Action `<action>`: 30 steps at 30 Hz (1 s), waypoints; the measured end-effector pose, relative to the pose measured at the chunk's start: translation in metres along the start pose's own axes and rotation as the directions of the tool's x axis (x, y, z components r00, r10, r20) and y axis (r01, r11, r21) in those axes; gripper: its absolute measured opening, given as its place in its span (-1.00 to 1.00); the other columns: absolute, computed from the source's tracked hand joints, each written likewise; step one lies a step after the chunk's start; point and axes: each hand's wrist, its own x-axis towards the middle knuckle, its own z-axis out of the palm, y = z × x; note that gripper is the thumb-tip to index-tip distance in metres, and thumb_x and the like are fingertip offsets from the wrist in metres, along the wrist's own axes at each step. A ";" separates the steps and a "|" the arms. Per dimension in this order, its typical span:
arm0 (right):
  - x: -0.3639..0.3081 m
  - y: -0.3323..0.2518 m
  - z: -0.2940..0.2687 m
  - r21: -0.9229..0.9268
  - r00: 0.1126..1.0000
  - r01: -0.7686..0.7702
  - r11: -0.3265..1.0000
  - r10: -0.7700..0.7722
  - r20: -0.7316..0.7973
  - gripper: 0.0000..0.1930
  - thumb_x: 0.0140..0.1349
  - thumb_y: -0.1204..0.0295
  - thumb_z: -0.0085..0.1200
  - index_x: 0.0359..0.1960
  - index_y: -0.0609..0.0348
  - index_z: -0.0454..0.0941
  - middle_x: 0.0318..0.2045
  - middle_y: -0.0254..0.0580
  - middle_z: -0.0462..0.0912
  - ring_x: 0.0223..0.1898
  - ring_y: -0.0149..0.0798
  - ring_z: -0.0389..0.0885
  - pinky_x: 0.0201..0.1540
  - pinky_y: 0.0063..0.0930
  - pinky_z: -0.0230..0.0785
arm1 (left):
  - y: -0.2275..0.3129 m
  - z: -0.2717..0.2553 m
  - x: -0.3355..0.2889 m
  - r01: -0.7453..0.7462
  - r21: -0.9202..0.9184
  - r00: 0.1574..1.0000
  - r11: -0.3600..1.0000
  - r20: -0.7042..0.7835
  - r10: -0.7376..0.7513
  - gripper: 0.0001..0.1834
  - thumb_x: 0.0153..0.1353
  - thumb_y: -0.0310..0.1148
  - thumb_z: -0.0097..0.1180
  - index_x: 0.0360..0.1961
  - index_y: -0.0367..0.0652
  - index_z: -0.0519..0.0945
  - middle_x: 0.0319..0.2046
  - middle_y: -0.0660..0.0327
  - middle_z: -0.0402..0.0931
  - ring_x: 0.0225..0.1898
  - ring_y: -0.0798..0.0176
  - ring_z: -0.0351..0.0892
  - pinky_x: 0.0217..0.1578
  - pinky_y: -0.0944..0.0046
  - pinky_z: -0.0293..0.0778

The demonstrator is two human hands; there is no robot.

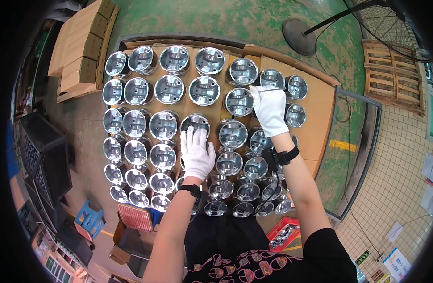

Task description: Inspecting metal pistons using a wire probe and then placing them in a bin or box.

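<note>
Many pistons (204,91) leave cardboard (316,134) bare along its right edge. Left hand (197,153) lies open on one; right hand (271,112) grips a thin rod (276,89).

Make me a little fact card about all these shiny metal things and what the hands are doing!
Main things: shiny metal pistons, standing in rows
Under them: brown cardboard
Left hand: white glove, fingers over one piston
Right hand: white glove, pinching a thin dark tool
Floor: green, worn
Nearby: fan, blue stool, wooden pallet, stacked boxes, red bin
</note>
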 end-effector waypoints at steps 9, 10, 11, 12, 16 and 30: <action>0.000 -0.033 -0.033 0.304 0.986 0.052 0.951 -0.002 -0.165 -0.78 0.24 0.34 0.31 -0.54 0.15 0.71 -0.56 -0.14 0.68 -0.49 -0.02 0.63 -0.32 -0.19 0.47 | -0.003 -0.002 -0.001 0.003 0.013 1.000 1.000 0.012 -0.003 -0.45 0.27 -0.27 0.12 0.25 -0.31 0.47 0.21 -0.02 0.46 0.45 -0.17 0.18 0.51 -0.23 -0.07; -0.005 -0.034 -0.029 0.326 0.994 0.028 0.945 0.009 -0.111 -0.79 0.23 0.32 0.33 -0.52 0.12 0.72 -0.54 -0.19 0.70 -0.43 -0.06 0.67 -0.29 -0.22 0.49 | -0.003 -0.001 -0.002 0.001 0.012 1.000 1.000 0.011 -0.001 -0.45 0.27 -0.27 0.12 0.25 -0.31 0.47 0.21 -0.02 0.46 0.45 -0.17 0.18 0.51 -0.23 -0.07; -0.008 -0.034 -0.022 0.284 0.988 0.066 0.957 -0.024 -0.150 -0.79 0.22 0.32 0.34 -0.53 0.10 0.72 -0.53 -0.22 0.71 -0.41 -0.11 0.68 -0.26 -0.23 0.50 | -0.002 0.000 -0.002 0.001 0.017 1.000 1.000 0.008 -0.002 -0.44 0.26 -0.27 0.12 0.25 -0.31 0.47 0.21 -0.01 0.46 0.45 -0.18 0.19 0.51 -0.23 -0.07; -0.011 -0.034 -0.016 0.240 0.981 0.104 0.965 -0.059 -0.187 -0.79 0.21 0.31 0.36 -0.54 0.09 0.73 -0.53 -0.25 0.72 -0.39 -0.15 0.70 -0.24 -0.25 0.51 | -0.002 0.001 -0.002 0.002 0.022 1.000 1.000 0.006 -0.002 -0.44 0.26 -0.27 0.12 0.25 -0.30 0.47 0.21 -0.01 0.46 0.45 -0.18 0.19 0.51 -0.23 -0.07; -0.024 -0.028 0.006 0.276 0.995 0.013 0.961 0.014 -0.095 -0.82 0.16 0.31 0.39 -0.55 0.04 0.75 -0.53 -0.33 0.72 -0.37 -0.19 0.70 -0.17 -0.28 0.50 | -0.001 0.002 -0.001 0.014 0.026 0.999 1.000 0.052 -0.015 -0.43 0.31 -0.20 0.05 0.27 -0.29 0.48 0.27 -0.01 0.43 0.49 -0.13 0.13 0.54 -0.17 -0.13; 0.048 0.026 -0.020 0.000 0.969 -0.045 0.999 0.044 -0.243 -0.69 0.36 0.27 0.21 -0.54 0.13 0.69 -0.60 -0.08 0.63 -0.51 0.02 0.60 -0.38 -0.08 0.40 | 0.001 -0.003 0.002 0.001 0.008 1.000 1.000 0.025 -0.001 -0.45 0.29 -0.25 0.08 0.25 -0.31 0.49 0.22 -0.02 0.45 0.47 -0.17 0.17 0.52 -0.19 -0.08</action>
